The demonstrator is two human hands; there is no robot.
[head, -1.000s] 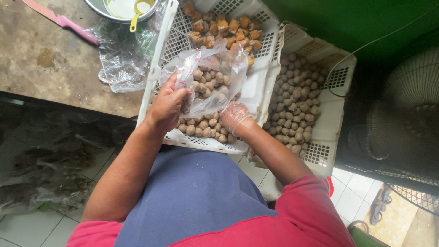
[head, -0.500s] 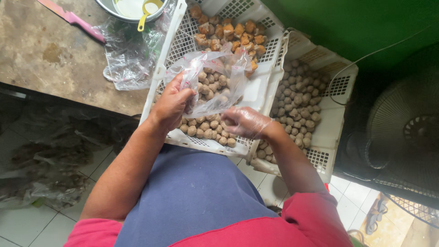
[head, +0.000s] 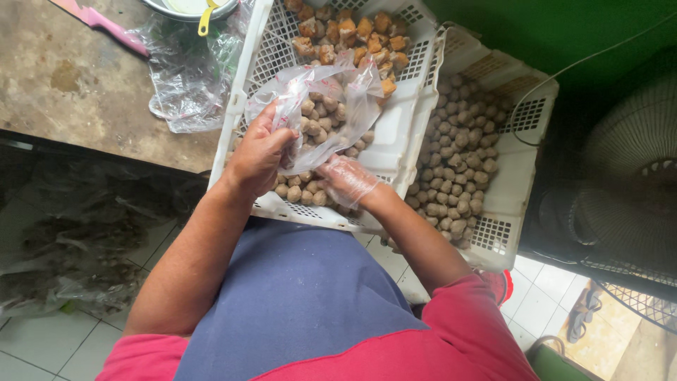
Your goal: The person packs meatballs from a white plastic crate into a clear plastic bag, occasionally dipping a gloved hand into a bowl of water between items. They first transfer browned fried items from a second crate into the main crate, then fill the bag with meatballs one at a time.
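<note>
My left hand (head: 259, 156) pinches the near edge of a clear, crinkled plastic bag (head: 321, 106), thumb pressed against fingers around a gathered fold of the film, so the bag's mouth stays held up over the white perforated plastic crate (head: 405, 120) in front of me. The bag already holds a heap of small round brown-grey meatballs (head: 323, 118), and it rests inside the crate, about in its middle. My right hand (head: 347, 180), wrapped in a thin clear plastic glove, sits just right of the left one with its fingers curled down onto the loose meatballs (head: 300, 192) lying along the near side of the crate (whether it has closed on any of them I cannot tell, since the fingertips are buried among them). At the far end of the same crate lies a pile of golden fried tofu pieces (head: 349, 35). A second white crate (head: 518, 152) stands to the right, touching the first and filled with more meatballs. On the stained counter to the far left lie a crumpled clear plastic sheet (head: 187, 74), a pink-handled knife (head: 99, 20) and the edge of a metal bowl (head: 185, 8).
</note>
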